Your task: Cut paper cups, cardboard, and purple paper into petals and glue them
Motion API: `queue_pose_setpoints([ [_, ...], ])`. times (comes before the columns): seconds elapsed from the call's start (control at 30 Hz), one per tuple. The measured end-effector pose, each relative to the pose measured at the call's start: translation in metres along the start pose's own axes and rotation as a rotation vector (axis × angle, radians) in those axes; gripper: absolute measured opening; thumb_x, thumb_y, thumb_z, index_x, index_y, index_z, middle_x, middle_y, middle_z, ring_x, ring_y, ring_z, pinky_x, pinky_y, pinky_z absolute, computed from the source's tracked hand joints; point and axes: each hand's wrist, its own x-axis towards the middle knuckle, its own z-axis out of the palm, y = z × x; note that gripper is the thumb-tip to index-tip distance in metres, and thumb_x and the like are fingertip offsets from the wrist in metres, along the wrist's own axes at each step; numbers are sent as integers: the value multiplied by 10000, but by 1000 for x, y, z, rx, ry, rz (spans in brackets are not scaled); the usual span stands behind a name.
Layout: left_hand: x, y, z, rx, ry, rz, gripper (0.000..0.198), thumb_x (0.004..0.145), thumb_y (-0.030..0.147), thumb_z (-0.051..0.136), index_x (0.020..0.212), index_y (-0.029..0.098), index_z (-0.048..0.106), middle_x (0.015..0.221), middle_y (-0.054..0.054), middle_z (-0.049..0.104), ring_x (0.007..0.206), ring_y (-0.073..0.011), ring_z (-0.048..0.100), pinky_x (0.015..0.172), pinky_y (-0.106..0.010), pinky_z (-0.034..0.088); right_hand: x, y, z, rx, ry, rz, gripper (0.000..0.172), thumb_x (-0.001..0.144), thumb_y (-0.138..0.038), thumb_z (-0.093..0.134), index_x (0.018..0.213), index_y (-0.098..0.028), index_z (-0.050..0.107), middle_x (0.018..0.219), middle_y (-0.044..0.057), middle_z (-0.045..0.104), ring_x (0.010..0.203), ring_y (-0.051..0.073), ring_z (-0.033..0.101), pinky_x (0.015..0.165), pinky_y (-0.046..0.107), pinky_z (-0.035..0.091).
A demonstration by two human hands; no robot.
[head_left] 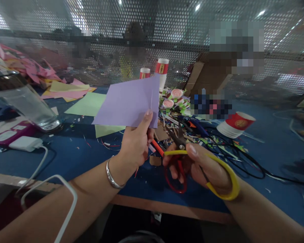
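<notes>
Scissors [181,147] and purple sheet [126,101], one in each hand

The left hand [136,141] pinches the purple sheet at its near right corner, with the thumb on top. The sheet is lifted and tilted above the surface [78,158], in the middle of the scene, and it has a crease or narrow fold along its right side. Behind it, to the left, lies a green sheet [87,104].

The right hand [209,168] grips the scissors by the red and yellow handles. The blades point to the far side and seem slightly parted, but they do not touch the sheet. The two hands are near each other and not joined.

In my judgement, the step in hand is preparing the sheet for a cut. The next move would call for turning the blades left to the sheet's right edge, while the left thumb stays outside their path.

Paper scraps [200,140] lie beyond the right hand, and a red and white cup [234,125] leans at their right.
</notes>
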Motion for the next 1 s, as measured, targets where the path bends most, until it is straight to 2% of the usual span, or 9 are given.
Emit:
queue_pose_setpoints([
  [0.1, 2, -1, 0, -36, 14, -15, 354, 802, 397, 842, 696, 167, 594, 491, 80, 477, 357, -22, 339, 352, -150, 298, 0, 1, 2, -4, -94, 31, 571, 904, -678, 600, 941, -126, 744, 849, 100, 685, 621, 132, 628, 473, 199, 489],
  [0.23, 1, -1, 2, -109, 51, -29, 309, 792, 335, 858, 717, 170, 608, 523, 81, 486, 397, -25, 411, 391, -135, 344, -1, 2, 5, -27, -154, 50, 577, 917, -689, 571, 908, -131, 720, 737, 64, 651, 568, 116, 588, 479, 197, 484],
  [0.33, -1, -2, 4, -126, 60, -27, 296, 786, 309, 863, 716, 172, 610, 531, 83, 494, 417, -23, 430, 412, -129, 361, 0, 1, 7, -12, -130, 36, 547, 894, -681, 610, 880, -143, 708, 818, 79, 669, 591, 123, 599, 457, 200, 466],
  [0.47, -3, -7, 2, -59, 40, -45, 353, 804, 401, 841, 680, 171, 604, 502, 70, 496, 385, -27, 389, 377, -156, 321, 0, 3, 6, 3, -110, 40, 541, 918, -681, 578, 898, -162, 730, 855, 81, 683, 607, 124, 615, 467, 197, 471],
  [0.7, -12, -8, 2, -8, 26, -55, 388, 853, 461, 781, 658, 179, 599, 482, 59, 473, 379, -49, 404, 380, -180, 385, 2, 7, 6, 20, -81, 29, 578, 888, -723, 587, 894, -172, 763, 805, 75, 695, 570, 123, 608, 441, 201, 470],
  [0.8, -18, -5, 5, -22, 12, -87, 322, 803, 401, 828, 679, 168, 644, 546, 33, 549, 433, -66, 497, 391, -178, 427, 2, 6, 6, 2, -37, 17, 582, 919, -715, 547, 908, -179, 773, 707, 58, 678, 544, 122, 595, 431, 193, 452],
  [0.87, -22, -4, 5, -13, 0, -103, 277, 737, 347, 872, 697, 154, 676, 604, 16, 606, 470, -77, 552, 400, -182, 447, 1, 6, 6, -5, 3, -5, 583, 928, -707, 539, 901, -176, 777, 746, 70, 700, 540, 122, 593, 417, 196, 442],
  [0.93, -25, -4, 5, -5, -53, -134, 271, 696, 331, 888, 719, 147, 692, 629, 10, 633, 462, -90, 572, 398, -202, 455, 2, 6, 6, 3, 32, -33, 578, 922, -705, 549, 891, -174, 777, 800, 82, 718, 538, 124, 590, 404, 207, 440],
  [1.0, -27, -3, 4, -4, -128, -199, 306, 676, 364, 893, 730, 151, 679, 607, 17, 622, 411, -99, 545, 361, -224, 424, 2, 6, 6, 15, 47, -46, 572, 922, -706, 548, 889, -182, 776, 732, 66, 697, 521, 128, 575, 408, 219, 445],
])
